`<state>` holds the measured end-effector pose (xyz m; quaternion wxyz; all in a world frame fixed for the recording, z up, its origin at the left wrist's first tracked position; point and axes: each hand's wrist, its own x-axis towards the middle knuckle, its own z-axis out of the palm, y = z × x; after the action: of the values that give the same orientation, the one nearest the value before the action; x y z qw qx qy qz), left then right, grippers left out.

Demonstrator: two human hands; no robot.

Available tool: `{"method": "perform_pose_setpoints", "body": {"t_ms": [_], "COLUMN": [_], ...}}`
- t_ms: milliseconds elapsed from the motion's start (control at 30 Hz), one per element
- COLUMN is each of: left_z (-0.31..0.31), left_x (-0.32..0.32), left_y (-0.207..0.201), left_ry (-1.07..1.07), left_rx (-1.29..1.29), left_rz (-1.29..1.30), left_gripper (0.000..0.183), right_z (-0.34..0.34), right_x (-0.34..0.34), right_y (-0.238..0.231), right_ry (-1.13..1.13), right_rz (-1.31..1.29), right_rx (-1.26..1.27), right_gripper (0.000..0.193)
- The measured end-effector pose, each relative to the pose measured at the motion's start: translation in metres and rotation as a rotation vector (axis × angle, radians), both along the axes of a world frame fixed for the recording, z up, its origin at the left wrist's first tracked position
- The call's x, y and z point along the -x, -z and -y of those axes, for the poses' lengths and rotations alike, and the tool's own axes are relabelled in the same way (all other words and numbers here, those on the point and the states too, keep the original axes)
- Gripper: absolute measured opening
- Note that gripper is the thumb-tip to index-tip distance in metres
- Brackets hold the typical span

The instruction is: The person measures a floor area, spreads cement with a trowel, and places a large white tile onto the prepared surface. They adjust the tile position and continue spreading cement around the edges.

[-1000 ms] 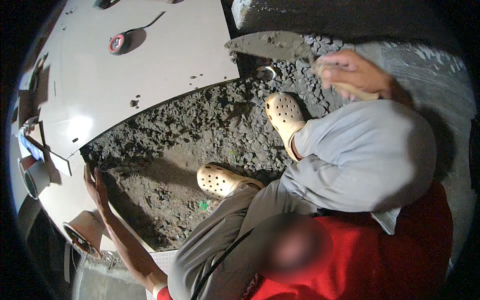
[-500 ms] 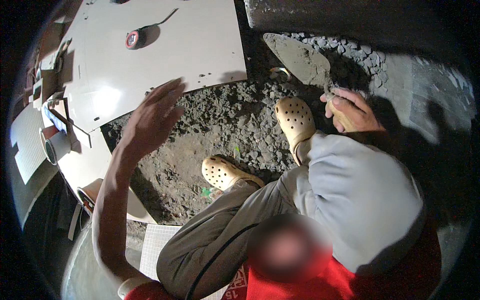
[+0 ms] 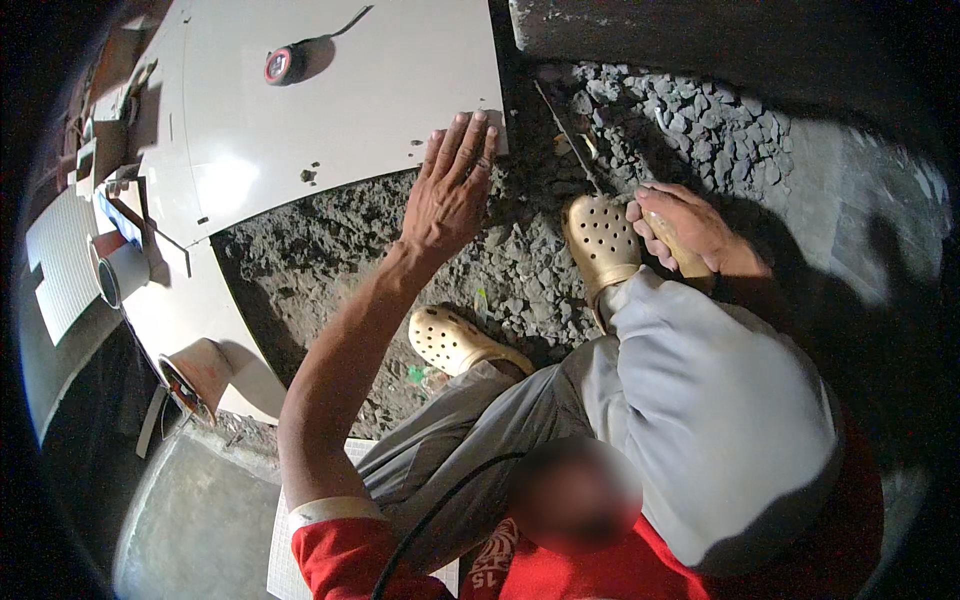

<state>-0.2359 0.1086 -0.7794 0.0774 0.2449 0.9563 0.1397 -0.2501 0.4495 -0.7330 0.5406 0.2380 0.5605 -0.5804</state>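
My left hand (image 3: 450,195) lies over the near right corner of a large white tile (image 3: 390,100). Its fingers are stretched out, and their tips rest on or just above the tile's surface. Wrapped round the wooden handle of a trowel (image 3: 571,141) is my right hand (image 3: 688,228), close to my right shoe. The trowel's blade is turned edge-on, so it shows as a thin line over the gravel. Rough grey mortar and gravel (image 3: 525,260) lie along the tile's edge, below my left hand.
A red and black tape measure (image 3: 283,66) rests on the tile. Two tan clogs (image 3: 602,240) stand on the gravel. At the left are a tilted pot-like container (image 3: 196,378) and a white cylinder (image 3: 122,272). A dark wall edge (image 3: 700,50) runs along the top right.
My left hand has moved right, onto the tile's corner. The trowel has turned from showing its flat, mortar-covered face to edge-on, still in my right hand.
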Motion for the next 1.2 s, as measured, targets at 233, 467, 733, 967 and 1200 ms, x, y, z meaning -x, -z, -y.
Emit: {"method": "perform_pose_setpoints", "body": {"t_ms": [233, 467, 733, 967, 1200], "left_z": [-0.004, -0.023, -0.061, -0.055, -0.047], "left_x": [-0.016, -0.041, -0.047, -0.04, -0.033], "left_y": [0.012, -0.007, 0.011, 0.048, 0.035], "left_ry": [-0.081, -0.479, -1.318, -1.062, -1.165], "left_rx": [-0.036, -0.441, -1.693, -1.783, -1.894], "left_rz": [-0.032, 0.12, 0.844, 0.675, 0.855], "left_gripper": [0.069, 0.049, 0.027, 0.027, 0.029], "right_z": [0.017, 0.02, -0.009, -0.016, -0.006], "right_x": [0.007, 0.02, 0.05, 0.053, 0.06], "right_y": [0.005, -0.015, -0.038, -0.058, -0.07], "right_ry": [0.311, 0.352, -0.914, -1.075, -1.184], "right_rz": [0.386, 0.414, -1.106, -1.1, -1.267], "right_rx": [0.42, 0.458, -0.478, -0.656, -0.631], "right_gripper": [0.036, 0.038, 0.056, 0.052, 0.038]}}
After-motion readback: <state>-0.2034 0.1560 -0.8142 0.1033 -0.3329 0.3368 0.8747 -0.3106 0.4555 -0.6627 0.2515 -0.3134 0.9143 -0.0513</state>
